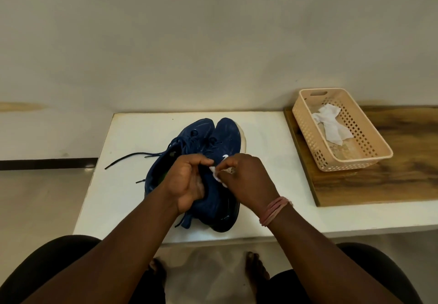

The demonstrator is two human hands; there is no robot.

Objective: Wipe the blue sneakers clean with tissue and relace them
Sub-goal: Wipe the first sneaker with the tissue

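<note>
Nearest you, your knees and bare feet show below the edge of the white table (132, 209). Your left hand (187, 183) curls round the collar of the right-side sneaker (220, 199), thumb on top and fingers wrapped into its opening, holding it steady. Your right hand (246, 175), with pink thread (275, 210) wound round the wrist, has its fingertips bunched, pinching a small crumpled tissue (216, 174) against the sneaker's upper just beside your left thumb. Left of your grip sits the other sneaker (166, 161), touching the one you hold, its toe pointing away from you. Its dark laces (132, 158) hang loose and trail across the table to the left of your hands. Beyond your grip both toes lie side by side near the table's far edge. Farther off, to the right of your right hand, a peach slotted basket (369, 152) stands on a wooden board (379, 185); inside it lie crumpled white tissues (331, 126), spread along its floor toward the far end
</note>
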